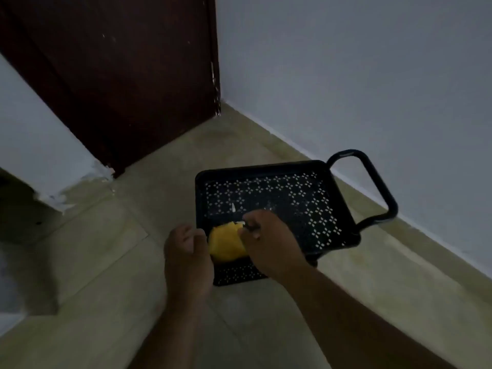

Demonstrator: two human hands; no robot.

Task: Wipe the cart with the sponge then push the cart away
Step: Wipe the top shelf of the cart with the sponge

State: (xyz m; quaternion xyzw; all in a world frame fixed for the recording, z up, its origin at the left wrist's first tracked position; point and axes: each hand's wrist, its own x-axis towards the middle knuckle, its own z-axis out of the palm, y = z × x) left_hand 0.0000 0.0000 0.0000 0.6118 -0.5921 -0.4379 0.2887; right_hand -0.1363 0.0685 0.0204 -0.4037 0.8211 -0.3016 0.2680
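Note:
A black cart (343,206) with a perforated top tray stands on the floor near the right wall, its loop handle (372,182) pointing to the wall. A yellow sponge (225,242) lies at the tray's near left corner. My right hand (266,241) is curled over the sponge's right side, fingers gripping it. My left hand (186,251) is a closed fist at the tray's left edge, touching the sponge's left side. Whether it grips the tray rim is hidden. A lower shelf of the cart (237,272) shows beneath my hands.
A dark brown door (119,75) fills the far left corner. A grey wall (372,75) runs along the right with a pale skirting. A damaged white wall corner (66,182) juts in at the left. Beige tiled floor (106,262) lies around the cart.

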